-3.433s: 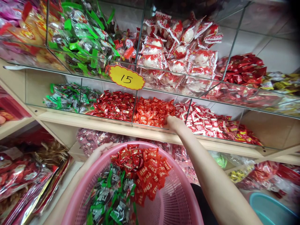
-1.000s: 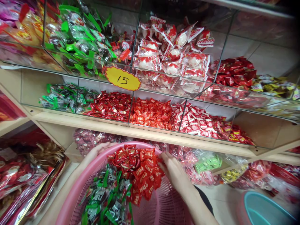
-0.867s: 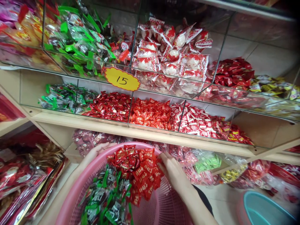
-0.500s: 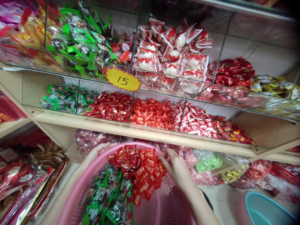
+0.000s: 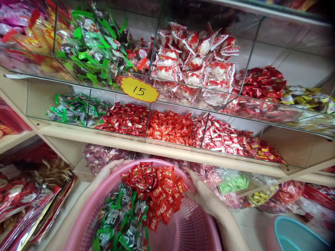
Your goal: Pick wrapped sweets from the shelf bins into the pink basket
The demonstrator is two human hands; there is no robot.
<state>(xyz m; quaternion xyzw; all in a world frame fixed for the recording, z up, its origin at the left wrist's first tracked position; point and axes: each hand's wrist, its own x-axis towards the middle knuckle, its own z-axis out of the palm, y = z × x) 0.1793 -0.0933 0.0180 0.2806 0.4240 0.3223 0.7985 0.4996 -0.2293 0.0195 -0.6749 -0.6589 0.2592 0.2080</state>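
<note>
In the head view, the pink basket [image 5: 193,226] below the shelf [image 5: 167,151] holds green-tipped packets [image 5: 120,216] and red packets [image 5: 162,195], but no red-and-white packets [image 5: 218,136] show there, only in bins above. The right hand [image 5: 202,193] clasps its rim, thumb inside; the left hand [image 5: 111,169] lies along the far-left rim, its grip hidden.

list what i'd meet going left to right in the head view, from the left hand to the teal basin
Left hand → dark red candies in the pink basket → orange-red candies in it → right hand → light green bag → yellow-and-black bag → teal basin
</note>
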